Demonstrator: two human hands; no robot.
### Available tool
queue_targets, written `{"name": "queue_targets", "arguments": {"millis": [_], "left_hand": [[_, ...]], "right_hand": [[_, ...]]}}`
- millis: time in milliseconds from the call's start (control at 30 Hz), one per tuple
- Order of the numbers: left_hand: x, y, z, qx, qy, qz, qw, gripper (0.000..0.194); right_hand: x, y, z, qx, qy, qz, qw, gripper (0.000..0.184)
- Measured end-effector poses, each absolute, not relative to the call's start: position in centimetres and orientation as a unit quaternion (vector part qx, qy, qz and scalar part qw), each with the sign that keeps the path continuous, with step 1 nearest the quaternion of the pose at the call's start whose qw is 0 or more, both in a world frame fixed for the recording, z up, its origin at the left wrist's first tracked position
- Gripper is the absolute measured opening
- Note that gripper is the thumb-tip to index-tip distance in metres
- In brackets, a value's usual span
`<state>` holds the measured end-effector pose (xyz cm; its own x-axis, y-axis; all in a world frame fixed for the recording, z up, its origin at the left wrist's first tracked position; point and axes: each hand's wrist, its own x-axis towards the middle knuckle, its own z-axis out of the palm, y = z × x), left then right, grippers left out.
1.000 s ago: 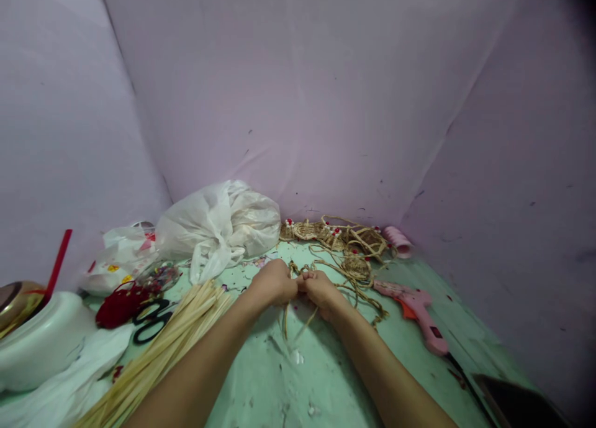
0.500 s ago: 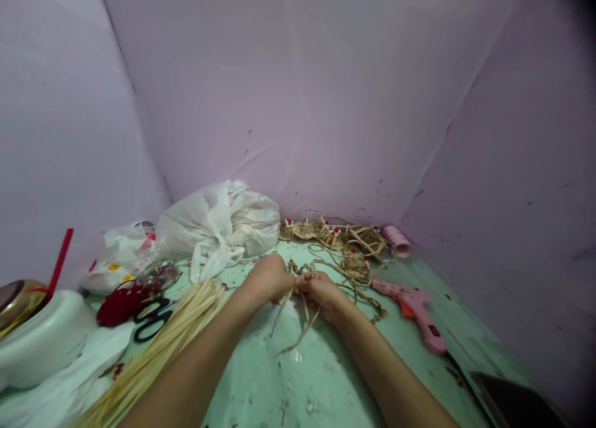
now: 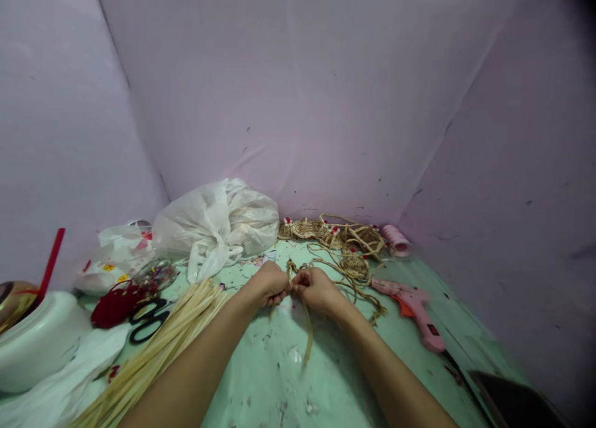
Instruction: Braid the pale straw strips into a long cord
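From where I stand, both hands are close together over the green table (image 3: 298, 387). The left hand (image 3: 271, 283) is curled and grips the tan cord (image 3: 291, 267). The right hand (image 3: 316, 287) pinches the same cord between thumb and fingers. The cord is located between the hands: a twisted portion shows just beyond the fingertips, and a loose strand (image 3: 308, 338) hangs on the near side of the right hand. The fingers hide the exact contact points.

Right of the right hand: a pink glue gun (image 3: 421, 313) with an orange trigger. Beyond the right hand: woven pieces (image 3: 310, 230) with red beads, and a pink spool (image 3: 395, 240). Left of the left hand: a bundle of pale strips (image 3: 189, 319), then black-handled scissors (image 3: 149, 320). Beyond the left hand: a white plastic bag (image 3: 218, 220).
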<state>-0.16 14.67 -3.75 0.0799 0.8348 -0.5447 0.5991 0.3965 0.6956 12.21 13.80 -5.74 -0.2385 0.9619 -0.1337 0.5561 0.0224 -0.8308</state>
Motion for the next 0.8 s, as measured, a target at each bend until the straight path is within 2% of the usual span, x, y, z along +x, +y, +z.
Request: {"name": "queue_targets", "arguments": {"millis": [100,200,400,567,700,800], "left_hand": [[0.2,14.6,-4.0,0.542,0.684,0.144,0.466,0.017],[0.6,14.4,-4.2,0.543,0.671,0.182,0.471,0.017],[0.8,14.0,-3.4,0.471,0.667,0.205,0.54,0.018],[-0.2,14.2,-3.2,0.45,0.641,0.181,0.595,0.017],[-1.0,14.5,-3.7,0.494,0.604,0.18,0.599,0.018],[-1.5,14.7,-3.8,0.511,0.581,0.186,0.605,0.019]], "right_hand": [[12.1,13.4,-5.2,-0.579,-0.756,0.243,0.186,0.016],[12.0,12.9,-4.3,-0.594,-0.77,0.184,0.143,0.019],[11.4,11.6,-2.2,-0.666,-0.719,0.166,0.111,0.013],[10.8,10.7,-1.6,-0.63,-0.755,0.154,0.095,0.011],[11.5,11.2,-1.9,-0.596,-0.77,0.201,0.11,0.01],[12.3,12.3,-2.3,-0.642,-0.708,0.232,0.179,0.011]]}}
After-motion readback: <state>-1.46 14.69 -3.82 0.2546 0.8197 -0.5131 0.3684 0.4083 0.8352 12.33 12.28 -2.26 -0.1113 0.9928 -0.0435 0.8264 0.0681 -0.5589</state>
